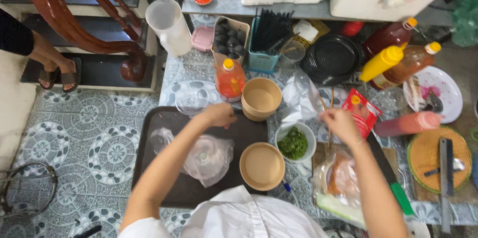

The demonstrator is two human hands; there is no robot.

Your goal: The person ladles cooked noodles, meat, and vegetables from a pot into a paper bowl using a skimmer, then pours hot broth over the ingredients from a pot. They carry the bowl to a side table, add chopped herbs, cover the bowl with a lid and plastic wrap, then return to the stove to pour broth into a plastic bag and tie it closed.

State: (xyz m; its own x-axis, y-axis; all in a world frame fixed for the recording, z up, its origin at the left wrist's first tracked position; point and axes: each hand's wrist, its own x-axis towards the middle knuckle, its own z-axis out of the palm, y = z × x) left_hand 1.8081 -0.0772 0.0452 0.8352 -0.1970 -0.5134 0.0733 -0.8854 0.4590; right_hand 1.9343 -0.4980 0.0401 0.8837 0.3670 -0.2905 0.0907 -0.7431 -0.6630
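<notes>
**Two hands over a crowded food tray**

Head view: the left hand (218,115) hovers over the far edge of a dark tray (149,138), fingers curled loosely; whether it pinches anything cannot be told. Just beyond it stand a stack of paper bowls (261,98) and an orange-liquid bottle (230,79). On the tray lie a crumpled clear plastic bag (209,158) and a single empty paper bowl (262,166), the latter near the person's chest.

The right hand (341,124) is closed around a pair of wooden chopsticks (330,118), held roughly upright beside a white bowl of chopped green herbs (295,142). A red snack packet (363,111) lies just to its right, and a bag of orange food (338,178) sits under the forearm on a cutting board, with a green-handled knife (393,183) alongside.

Crowding the far side: a box of black utensils (269,36), stacked black bowls (332,59), sauce bottles (yellow (381,62), red-brown (391,36)), and a clear jug (169,24). Another person's sandalled feet (59,73) stand on the step at left, well apart.
</notes>
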